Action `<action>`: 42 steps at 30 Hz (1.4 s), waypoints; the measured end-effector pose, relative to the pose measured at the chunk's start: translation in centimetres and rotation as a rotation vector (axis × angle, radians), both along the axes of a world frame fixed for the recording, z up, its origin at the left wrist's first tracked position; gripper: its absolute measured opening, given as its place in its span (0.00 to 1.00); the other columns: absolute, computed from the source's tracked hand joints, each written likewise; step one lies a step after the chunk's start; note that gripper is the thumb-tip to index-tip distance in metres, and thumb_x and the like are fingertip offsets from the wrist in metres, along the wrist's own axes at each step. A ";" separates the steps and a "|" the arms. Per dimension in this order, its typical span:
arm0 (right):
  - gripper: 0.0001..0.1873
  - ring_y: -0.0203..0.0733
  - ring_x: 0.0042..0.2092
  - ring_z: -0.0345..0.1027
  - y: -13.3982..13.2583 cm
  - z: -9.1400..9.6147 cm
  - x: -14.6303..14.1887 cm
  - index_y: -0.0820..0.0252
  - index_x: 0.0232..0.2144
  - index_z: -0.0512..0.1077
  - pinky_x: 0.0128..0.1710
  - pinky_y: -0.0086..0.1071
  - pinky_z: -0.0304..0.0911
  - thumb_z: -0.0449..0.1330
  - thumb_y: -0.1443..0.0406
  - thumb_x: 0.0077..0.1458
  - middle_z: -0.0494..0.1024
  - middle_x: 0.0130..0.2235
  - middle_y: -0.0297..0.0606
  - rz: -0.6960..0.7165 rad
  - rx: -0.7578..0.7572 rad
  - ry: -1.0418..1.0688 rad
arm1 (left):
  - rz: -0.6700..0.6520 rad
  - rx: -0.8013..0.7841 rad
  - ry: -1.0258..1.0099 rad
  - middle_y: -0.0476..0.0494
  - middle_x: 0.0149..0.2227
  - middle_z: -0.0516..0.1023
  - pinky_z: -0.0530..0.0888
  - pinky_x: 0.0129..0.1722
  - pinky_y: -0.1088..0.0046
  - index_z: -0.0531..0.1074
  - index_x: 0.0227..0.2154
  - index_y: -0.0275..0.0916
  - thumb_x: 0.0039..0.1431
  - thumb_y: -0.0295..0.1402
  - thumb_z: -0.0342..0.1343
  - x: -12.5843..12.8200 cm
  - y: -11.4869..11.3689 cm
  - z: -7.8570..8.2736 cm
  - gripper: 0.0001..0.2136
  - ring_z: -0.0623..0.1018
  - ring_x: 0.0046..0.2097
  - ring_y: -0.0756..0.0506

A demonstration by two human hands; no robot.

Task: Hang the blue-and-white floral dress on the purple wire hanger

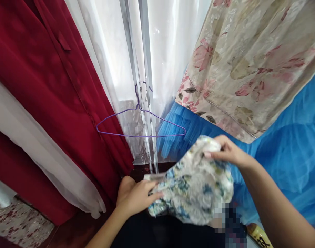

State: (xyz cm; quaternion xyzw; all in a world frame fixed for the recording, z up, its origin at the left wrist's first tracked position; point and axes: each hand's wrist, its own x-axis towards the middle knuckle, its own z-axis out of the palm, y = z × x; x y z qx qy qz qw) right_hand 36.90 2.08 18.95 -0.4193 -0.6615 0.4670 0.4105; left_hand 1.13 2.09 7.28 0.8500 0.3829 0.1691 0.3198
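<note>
A white garment with a blue, green and yellow floral print (196, 186) is stretched between my two hands above my lap. My left hand (139, 194) grips its left end, with the thumb on top of the fabric. At the upper right corner my right hand (227, 151) pinches the cloth between thumb and fingers. The garment is slightly blurred and bunched, so its exact cut cannot be made out. Beyond it hangs a purple hanger (140, 135) with nothing on it, its hook near a pair of metal poles (147, 69).
Red curtains (69, 96) and a white sheer curtain (100, 34) hang at the left and back. On the right a floral cloth (250, 69) hangs over blue tulle fabric (297, 155). A yellow container (258, 234) stands at the lower right, beside a pixelated patch.
</note>
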 end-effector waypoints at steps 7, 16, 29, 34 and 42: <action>0.15 0.38 0.29 0.73 14.4 4.1 -4.5 0.62 0.29 0.78 0.30 0.27 0.67 0.75 0.60 0.40 0.82 0.28 0.35 -0.075 -0.116 0.276 | 0.191 0.600 -0.281 0.44 0.32 0.79 0.73 0.40 0.71 0.76 0.33 0.39 0.67 0.36 0.58 -2.5 3.1 6.7 0.08 0.76 0.36 0.45; 0.11 0.40 0.30 0.75 15.7 3.9 -8.8 0.64 0.31 0.78 0.34 0.30 0.69 0.70 0.61 0.46 0.82 0.27 0.36 0.243 -0.282 0.274 | 0.355 0.723 -0.089 0.44 0.34 0.80 0.72 0.48 0.64 0.81 0.34 0.42 0.62 0.39 0.61 -13.6 7.5 6.7 0.08 0.77 0.41 0.43; 0.11 0.43 0.28 0.77 15.0 3.8 -8.6 0.62 0.32 0.79 0.31 0.32 0.73 0.72 0.63 0.45 0.83 0.29 0.39 0.252 -0.389 0.328 | 0.392 0.566 -0.252 0.39 0.57 0.75 0.68 0.59 0.57 0.68 0.47 0.42 0.67 0.37 0.45 -13.3 19.9 15.0 0.12 0.72 0.58 0.39; 0.24 0.48 0.41 0.80 12.8 2.3 -5.7 0.57 0.47 0.78 0.42 0.36 0.74 0.73 0.57 0.48 0.84 0.43 0.41 0.218 -0.329 0.313 | 0.479 0.610 -0.507 0.44 0.47 0.74 0.73 0.40 0.70 0.62 0.46 0.42 0.63 0.38 0.55 -10.0 18.1 14.5 0.12 0.76 0.39 0.47; 0.17 0.40 0.27 0.70 9.2 0.3 -2.9 0.56 0.26 0.73 0.29 0.31 0.65 0.72 0.52 0.51 0.77 0.25 0.33 -0.152 -0.071 0.401 | 0.426 0.698 -0.259 0.47 0.36 0.79 0.69 0.38 0.73 0.76 0.38 0.38 0.66 0.44 0.54 -8.5 13.3 16.2 0.13 0.75 0.36 0.47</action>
